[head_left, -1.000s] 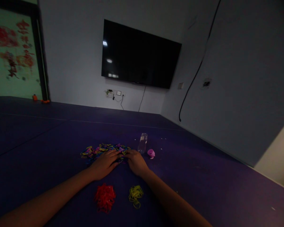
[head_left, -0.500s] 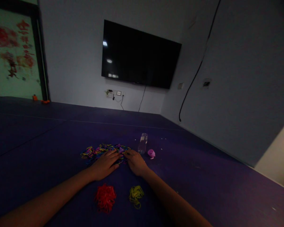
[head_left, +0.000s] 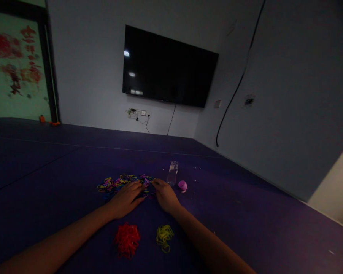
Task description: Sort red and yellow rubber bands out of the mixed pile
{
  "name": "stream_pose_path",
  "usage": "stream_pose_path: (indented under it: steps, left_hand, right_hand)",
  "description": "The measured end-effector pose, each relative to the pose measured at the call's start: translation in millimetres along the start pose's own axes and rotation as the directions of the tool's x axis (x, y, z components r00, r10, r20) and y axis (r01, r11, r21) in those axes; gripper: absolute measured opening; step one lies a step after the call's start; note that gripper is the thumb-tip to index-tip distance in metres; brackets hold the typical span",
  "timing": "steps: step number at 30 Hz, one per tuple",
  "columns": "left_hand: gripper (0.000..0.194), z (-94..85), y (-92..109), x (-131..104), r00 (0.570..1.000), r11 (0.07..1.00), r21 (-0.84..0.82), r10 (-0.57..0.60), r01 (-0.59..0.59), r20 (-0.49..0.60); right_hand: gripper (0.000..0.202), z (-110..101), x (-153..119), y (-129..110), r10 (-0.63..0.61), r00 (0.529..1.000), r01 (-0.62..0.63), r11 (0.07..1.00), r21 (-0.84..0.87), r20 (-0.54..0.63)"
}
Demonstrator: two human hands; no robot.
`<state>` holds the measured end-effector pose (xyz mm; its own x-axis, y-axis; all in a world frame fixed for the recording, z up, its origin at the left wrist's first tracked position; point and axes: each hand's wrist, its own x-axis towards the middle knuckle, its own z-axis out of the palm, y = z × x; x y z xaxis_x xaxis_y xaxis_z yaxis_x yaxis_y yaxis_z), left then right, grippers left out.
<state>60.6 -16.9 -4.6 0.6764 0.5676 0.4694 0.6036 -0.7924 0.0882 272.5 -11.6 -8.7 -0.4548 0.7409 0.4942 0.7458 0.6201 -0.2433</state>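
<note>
A pile of mixed-colour rubber bands (head_left: pixel 114 184) lies spread on the purple surface in front of me. My left hand (head_left: pixel 125 198) rests over its near right part, fingers stretched out and thumb apart. At the pile's right end is my right hand (head_left: pixel 166 196), its fingers drawn together at a yellowish rubber band; the grip itself is partly hidden. Nearer to me, between my forearms, sit a heap of red rubber bands (head_left: pixel 127 239) and a smaller heap of yellow rubber bands (head_left: pixel 164 236).
A clear plastic bottle (head_left: pixel 173 173) stands just beyond my right hand, with a pink cup-like object (head_left: pixel 183 185) beside it. Small white scraps dot the purple surface (head_left: pixel 245 217). On the far wall hangs a television (head_left: pixel 170 66); a black cable (head_left: pixel 231 99) dangles at the right.
My right hand has shifted slightly right and away from the left hand, at the pile's edge. My left hand has barely moved. The red and yellow heaps look the same.
</note>
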Motion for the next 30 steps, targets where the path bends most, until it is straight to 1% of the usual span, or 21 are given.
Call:
stream_pose_path:
  steps: [5, 10, 13, 20, 22, 25, 30]
  left_hand:
    - [0.033, -0.3, 0.7, 0.3, 0.999, 1.0, -0.003, -0.013, 0.013, -0.039]
    - [0.037, 1.3, -0.1, -0.8, 1.0, 1.0, 0.013, -0.019, 0.019, -0.025]
    - [0.039, 2.5, -1.2, -1.3, 1.0, 1.0, 0.008, -0.007, 0.007, -0.017]
    - [0.041, 4.8, -3.5, -0.4, 0.998, 0.998, -0.006, 0.062, -0.061, 0.014]
    - [0.042, 4.8, -3.5, 0.3, 0.997, 0.998, -0.008, 0.067, -0.067, 0.027]
    - [0.045, 4.1, -3.0, 0.9, 0.995, 0.996, -0.02, 0.085, -0.085, 0.045]
    - [0.048, 2.1, -1.4, 0.7, 0.991, 0.991, -0.045, 0.126, -0.123, 0.05]
  right_hand:
    - [0.048, -2.7, -2.2, -3.4, -0.014, 0.996, 0.02, 0.997, 0.073, -0.084]
    - [0.049, -2.3, -3.7, -5.7, -0.06, 0.991, 0.073, 0.991, 0.108, -0.117]
    - [0.049, -0.5, -3.7, -5.4, -0.066, 0.985, 0.085, 0.989, 0.121, -0.157]
    - [0.037, 4.1, -3.0, -6.2, -0.125, 0.951, 0.17, 0.975, 0.141, -0.283]
    - [0.033, 4.8, -3.1, -6.6, -0.133, 0.947, 0.179, 0.974, 0.136, -0.292]
    - [0.028, 4.7, -3.1, -6.5, -0.149, 0.95, 0.189, 0.974, 0.127, -0.273]
    - [0.03, 2.2, -3.4, -5.8, -0.156, 0.963, 0.185, 0.976, 0.117, -0.218]
